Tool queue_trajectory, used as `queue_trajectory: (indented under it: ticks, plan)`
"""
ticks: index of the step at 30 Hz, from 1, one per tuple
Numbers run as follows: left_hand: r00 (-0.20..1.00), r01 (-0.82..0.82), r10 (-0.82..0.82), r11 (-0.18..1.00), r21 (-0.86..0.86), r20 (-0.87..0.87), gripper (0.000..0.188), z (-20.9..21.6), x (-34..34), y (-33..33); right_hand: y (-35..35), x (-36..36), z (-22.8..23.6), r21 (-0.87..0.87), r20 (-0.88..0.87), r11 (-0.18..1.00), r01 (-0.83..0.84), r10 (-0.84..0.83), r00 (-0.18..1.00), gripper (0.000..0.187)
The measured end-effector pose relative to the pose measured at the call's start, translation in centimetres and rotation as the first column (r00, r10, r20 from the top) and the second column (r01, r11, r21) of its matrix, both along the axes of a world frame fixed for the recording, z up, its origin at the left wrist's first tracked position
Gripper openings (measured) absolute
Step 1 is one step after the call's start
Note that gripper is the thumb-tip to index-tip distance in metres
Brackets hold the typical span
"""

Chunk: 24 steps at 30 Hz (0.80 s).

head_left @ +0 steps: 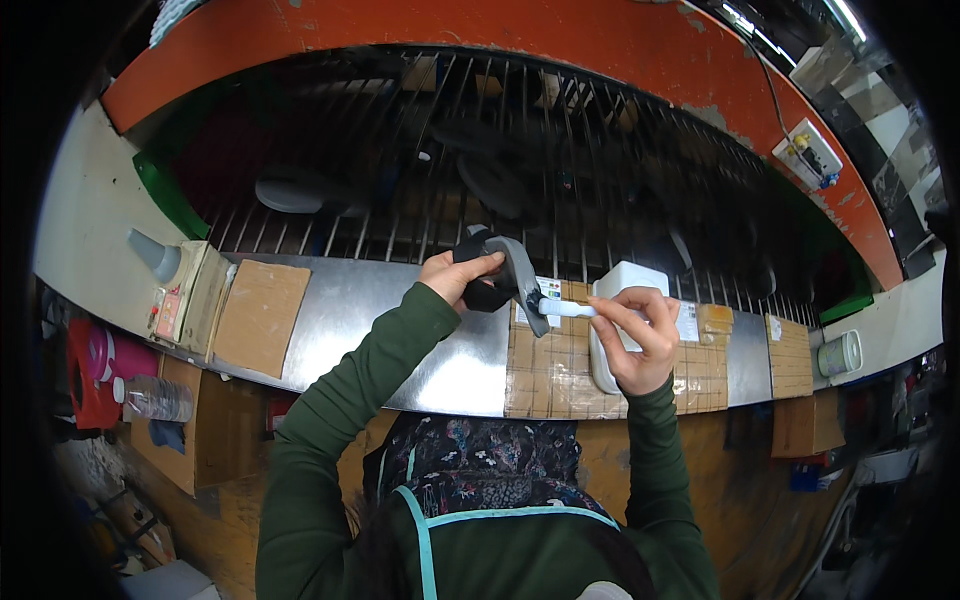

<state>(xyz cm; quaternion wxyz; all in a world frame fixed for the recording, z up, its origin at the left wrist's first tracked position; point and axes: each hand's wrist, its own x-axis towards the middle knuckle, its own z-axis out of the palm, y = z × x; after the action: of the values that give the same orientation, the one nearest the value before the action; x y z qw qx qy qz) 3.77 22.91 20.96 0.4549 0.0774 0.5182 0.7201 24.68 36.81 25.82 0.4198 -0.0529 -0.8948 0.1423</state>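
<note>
My left hand (pixel 458 273) grips a curved grey and black piece (pixel 522 275) that looks like a shoe sole, thumb along its near side. My right hand (pixel 642 335) pinches the white handle of a small brush (pixel 568 309). The brush's dark tip meets the lower part of the grey piece, held over the bench edge. Behind and beside my right hand stands a white plastic container (pixel 605 365), partly hidden by the fingers; its contents do not show.
Taped cardboard (pixel 540 375) lies on the metal bench (pixel 440 365). Beyond runs a rack of metal rods (pixel 400 240) bearing dark and grey pieces, under an orange frame (pixel 430 25). At left are a cardboard sheet (pixel 262 318) and a box with a grey cone (pixel 153 255); at right, a white tub (pixel 840 354).
</note>
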Motion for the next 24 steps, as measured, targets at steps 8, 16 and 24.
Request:
queue_trajectory:
  ticks: [8,16,24]
  plan:
    - [0.993,0.08,-0.075,0.995,-0.052,0.093,0.025,0.2,-0.7,0.3,0.8,-0.7,0.9,0.087,-0.035,0.995,-0.047,0.05,0.998,0.031]
    - [0.973,0.144,-0.135,0.989,-0.034,0.189,0.03,-0.3,-0.9,0.2,1.1,-1.3,1.6,0.143,-0.033,0.986,-0.087,0.092,0.995,0.03]
    - [0.934,0.126,-0.136,0.991,0.051,0.332,0.024,0.8,-1.3,-1.1,1.2,-2.1,2.2,0.191,-0.021,0.971,-0.146,0.153,0.988,0.03]
